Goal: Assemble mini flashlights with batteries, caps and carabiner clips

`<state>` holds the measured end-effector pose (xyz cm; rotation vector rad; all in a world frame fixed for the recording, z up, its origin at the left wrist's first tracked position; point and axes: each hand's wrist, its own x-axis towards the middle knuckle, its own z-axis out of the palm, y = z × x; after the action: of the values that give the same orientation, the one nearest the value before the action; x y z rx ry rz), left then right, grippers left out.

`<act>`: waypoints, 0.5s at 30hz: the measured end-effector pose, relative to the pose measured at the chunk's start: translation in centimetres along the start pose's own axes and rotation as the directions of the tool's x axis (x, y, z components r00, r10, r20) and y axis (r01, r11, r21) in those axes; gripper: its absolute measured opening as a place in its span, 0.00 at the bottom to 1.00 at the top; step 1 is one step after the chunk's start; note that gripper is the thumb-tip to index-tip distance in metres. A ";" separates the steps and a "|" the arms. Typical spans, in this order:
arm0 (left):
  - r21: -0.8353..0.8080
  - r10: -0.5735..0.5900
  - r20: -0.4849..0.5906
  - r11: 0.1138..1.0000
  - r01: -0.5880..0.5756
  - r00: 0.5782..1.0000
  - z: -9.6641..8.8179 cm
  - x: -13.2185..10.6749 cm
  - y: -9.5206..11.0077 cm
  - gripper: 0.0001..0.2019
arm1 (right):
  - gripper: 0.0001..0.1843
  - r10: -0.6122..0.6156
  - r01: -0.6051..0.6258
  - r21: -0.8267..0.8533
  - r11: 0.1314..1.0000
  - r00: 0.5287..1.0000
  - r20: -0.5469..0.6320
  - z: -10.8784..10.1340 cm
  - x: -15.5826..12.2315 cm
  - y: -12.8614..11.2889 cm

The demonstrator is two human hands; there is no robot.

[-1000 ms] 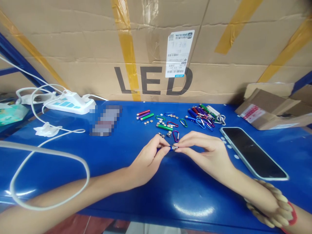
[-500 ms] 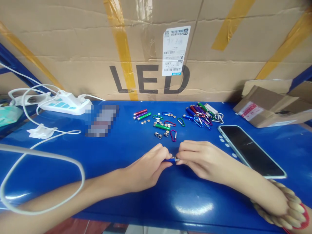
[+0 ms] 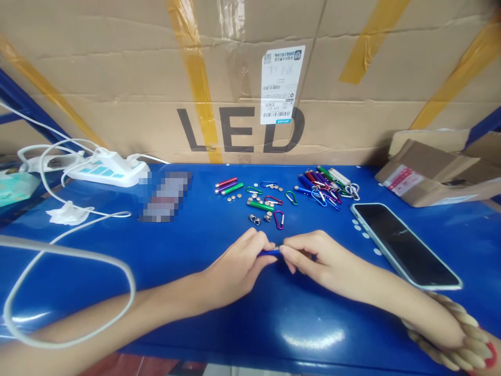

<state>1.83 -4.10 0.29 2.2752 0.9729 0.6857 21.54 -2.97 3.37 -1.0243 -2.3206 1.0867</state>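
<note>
My left hand (image 3: 247,258) is closed round a slim blue keychain flashlight (image 3: 269,253), held level just above the table. My right hand (image 3: 313,253) pinches the silver right-hand end of it between thumb and fingertips, which partly hide that end. Just beyond my hands lie a green flashlight tube (image 3: 261,206), silver metal end pieces (image 3: 254,219) and a magenta carabiner (image 3: 279,220). Several button cells (image 3: 235,198) are scattered there, with blue, green and red carabiners (image 3: 273,200) among them. Red, purple and green tubes (image 3: 232,188) lie side by side behind.
A pile of flashlights with carabiners (image 3: 323,185) lies at the back right, near an open cardboard box (image 3: 426,169). A phone (image 3: 407,245) rests beside my right forearm. At left are a power strip (image 3: 105,169) and a looped white cable (image 3: 131,292). A large carton (image 3: 141,78) stands behind.
My right fingers have shifted their grip at the silver end of the blue flashlight, the fingertips now wrapped differently round it. The flashlight has risen slightly and moved a little left.
</note>
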 end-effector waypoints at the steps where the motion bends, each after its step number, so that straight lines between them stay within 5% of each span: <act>1: -0.028 -0.034 -0.035 0.999 0.033 0.999 0.1 0.1 -0.1 0.05 | 0.22 0.007 -0.008 -0.013 1.000 1.000 -0.018 -0.1 0.1 0.1; 5: -0.109 -0.156 -0.099 0.983 0.146 0.983 0.2 0.4 -0.2 0.03 | 0.22 0.005 -0.008 -0.092 0.996 0.999 -0.038 -0.3 0.6 0.4; 8: -0.158 -0.161 -0.066 0.976 0.149 0.985 0.1 0.3 -0.2 0.03 | 0.20 -0.123 0.106 -0.300 0.948 0.992 -0.037 -0.4 0.6 0.5; 15: 0.115 0.126 -0.041 0.986 -0.121 0.991 0.6 -0.4 -0.4 0.09 | 0.22 -0.449 0.372 -0.673 0.639 0.891 0.067 0.3 -0.1 0.5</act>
<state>1.72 -4.33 -0.49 2.4441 0.9188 0.7582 21.67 -2.91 2.80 -0.6546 -2.7170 -0.0270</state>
